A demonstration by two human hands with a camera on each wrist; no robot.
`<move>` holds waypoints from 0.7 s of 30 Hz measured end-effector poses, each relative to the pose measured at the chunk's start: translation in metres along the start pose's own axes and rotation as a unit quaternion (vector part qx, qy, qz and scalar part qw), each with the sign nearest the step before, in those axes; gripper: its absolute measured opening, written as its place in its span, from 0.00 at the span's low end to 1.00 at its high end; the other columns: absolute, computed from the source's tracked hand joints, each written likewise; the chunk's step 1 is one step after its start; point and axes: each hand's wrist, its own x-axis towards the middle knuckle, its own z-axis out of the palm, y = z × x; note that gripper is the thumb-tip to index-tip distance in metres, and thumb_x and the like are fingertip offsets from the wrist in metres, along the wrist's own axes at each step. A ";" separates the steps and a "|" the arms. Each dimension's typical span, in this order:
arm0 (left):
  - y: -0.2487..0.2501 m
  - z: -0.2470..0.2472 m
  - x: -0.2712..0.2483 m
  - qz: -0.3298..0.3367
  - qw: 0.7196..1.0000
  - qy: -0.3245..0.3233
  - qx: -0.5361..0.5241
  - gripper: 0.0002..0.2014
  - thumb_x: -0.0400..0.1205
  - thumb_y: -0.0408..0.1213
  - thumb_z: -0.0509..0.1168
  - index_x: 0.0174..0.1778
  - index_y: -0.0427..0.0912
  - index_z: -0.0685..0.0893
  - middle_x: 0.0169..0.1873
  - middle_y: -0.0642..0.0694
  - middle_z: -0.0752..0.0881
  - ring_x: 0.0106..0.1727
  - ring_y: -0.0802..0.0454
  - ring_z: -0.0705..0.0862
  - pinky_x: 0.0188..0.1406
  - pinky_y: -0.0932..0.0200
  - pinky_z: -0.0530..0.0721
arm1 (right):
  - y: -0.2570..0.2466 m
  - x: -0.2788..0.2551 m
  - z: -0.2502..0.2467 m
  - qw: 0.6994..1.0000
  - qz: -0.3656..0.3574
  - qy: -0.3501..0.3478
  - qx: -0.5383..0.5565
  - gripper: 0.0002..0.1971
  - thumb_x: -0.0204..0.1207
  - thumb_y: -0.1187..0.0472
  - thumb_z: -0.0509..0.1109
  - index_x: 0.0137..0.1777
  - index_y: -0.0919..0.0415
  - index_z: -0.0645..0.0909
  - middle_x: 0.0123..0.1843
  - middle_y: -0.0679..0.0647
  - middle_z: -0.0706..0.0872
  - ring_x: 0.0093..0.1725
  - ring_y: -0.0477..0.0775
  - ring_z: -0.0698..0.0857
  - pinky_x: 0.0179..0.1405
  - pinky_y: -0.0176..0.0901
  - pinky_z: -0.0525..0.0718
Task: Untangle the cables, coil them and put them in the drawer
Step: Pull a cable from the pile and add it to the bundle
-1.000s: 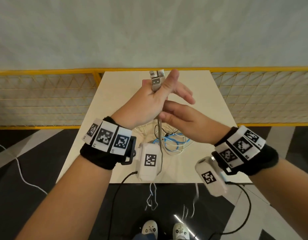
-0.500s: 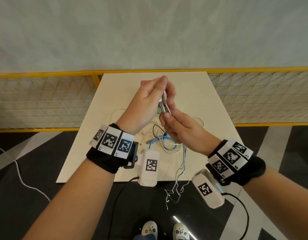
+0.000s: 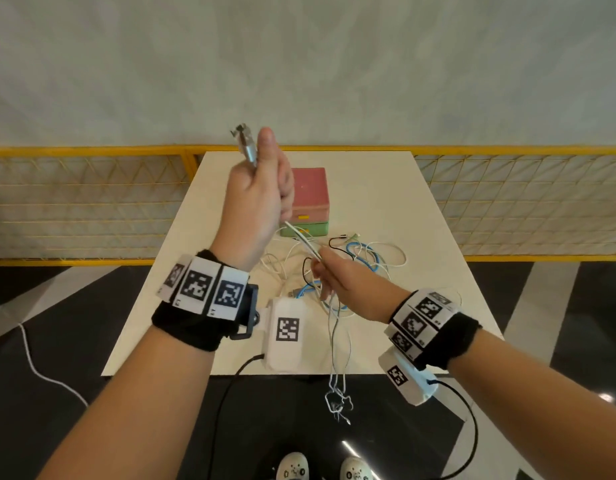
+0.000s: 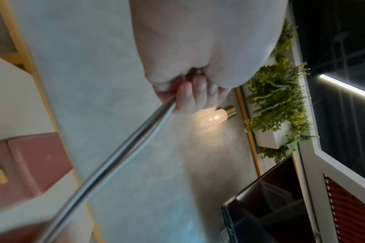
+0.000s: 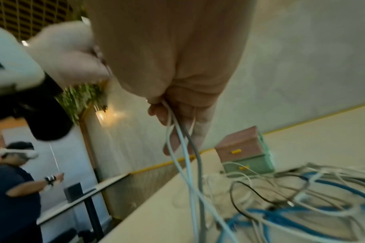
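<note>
Stretching between two grips, the grey cable (image 3: pixel 304 242) is now drawn taut: left hand (image 3: pixel 256 206), raised since a moment ago, clamps its plugs (image 3: pixel 245 143); right hand (image 3: pixel 348 285) pinches it lower, above the tangle (image 3: pixel 362 261), so coiling appears underway.

Head view: bright, even light, soft shadows; fence (image 3: pixel 91 202) bows at the frame edges. Left wrist view: glowing lamp (image 4: pixel 221 115) at centre throws a warm patch on the wall; cable (image 4: pixel 115 156) blurred. Right wrist view: dimmer, motion-smeared, cables (image 5: pixel 302 205) at lower right soft.
</note>
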 end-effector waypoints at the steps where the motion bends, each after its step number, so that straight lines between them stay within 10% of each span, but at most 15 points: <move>1: 0.001 -0.004 0.004 0.006 1.000 0.008 -0.013 0.27 0.91 0.49 0.46 0.23 0.48 0.65 0.20 0.52 0.62 0.16 0.57 0.59 0.18 0.67 0.59 | 0.008 0.000 0.004 0.999 0.024 -0.026 -0.008 0.06 0.84 0.65 0.49 0.47 0.59 0.66 0.39 0.45 0.74 0.34 0.54 0.83 0.46 0.60 0.85; 5: -0.006 -0.011 0.010 0.005 1.000 0.014 -0.002 0.27 0.91 0.49 0.46 0.24 0.47 0.65 0.18 0.53 0.62 0.15 0.58 0.59 0.16 0.68 0.57 | 0.016 -0.005 0.021 0.977 0.091 -0.189 0.048 0.07 0.84 0.63 0.51 0.58 0.61 0.68 0.41 0.49 0.79 0.33 0.54 0.86 0.46 0.55 0.84; 9: -0.020 -0.016 0.014 -0.028 0.999 -0.008 0.025 0.27 0.91 0.48 0.47 0.24 0.45 0.66 0.16 0.53 0.67 0.16 0.56 0.64 0.16 0.66 0.64 | 0.028 -0.001 0.016 0.953 0.136 -0.269 0.030 0.28 0.77 0.67 0.63 0.75 0.52 0.63 0.63 0.54 0.81 0.64 0.50 0.79 0.68 0.45 0.73; 12: -0.032 -0.020 0.016 -0.045 0.995 -0.040 0.083 0.27 0.91 0.45 0.48 0.27 0.41 0.74 0.20 0.49 0.78 0.24 0.51 0.77 0.27 0.61 0.79 | 0.066 0.006 0.007 0.964 0.165 -0.206 -0.040 0.26 0.74 0.72 0.60 0.73 0.58 0.69 0.65 0.56 0.79 0.64 0.52 0.79 0.67 0.45 0.76; 16: -0.051 -0.021 0.018 -0.092 0.987 -0.060 0.116 0.24 0.91 0.45 0.49 0.34 0.40 0.79 0.19 0.53 0.71 0.18 0.59 0.65 0.17 0.67 0.64 | 0.117 0.012 -0.004 0.962 0.248 0.014 -0.110 0.12 0.72 0.70 0.61 0.50 0.57 0.82 0.57 0.58 0.79 0.48 0.59 0.82 0.50 0.41 0.76; 21: -0.082 -0.023 0.024 -0.140 0.980 -0.041 0.134 0.26 0.90 0.50 0.52 0.31 0.45 0.84 0.18 0.49 0.63 0.17 0.56 0.59 0.17 0.64 0.57 | 0.145 0.029 -0.014 0.935 0.324 0.120 -0.074 0.25 0.75 0.71 0.65 0.72 0.65 0.67 0.71 0.62 0.71 0.64 0.63 0.77 0.61 0.47 0.74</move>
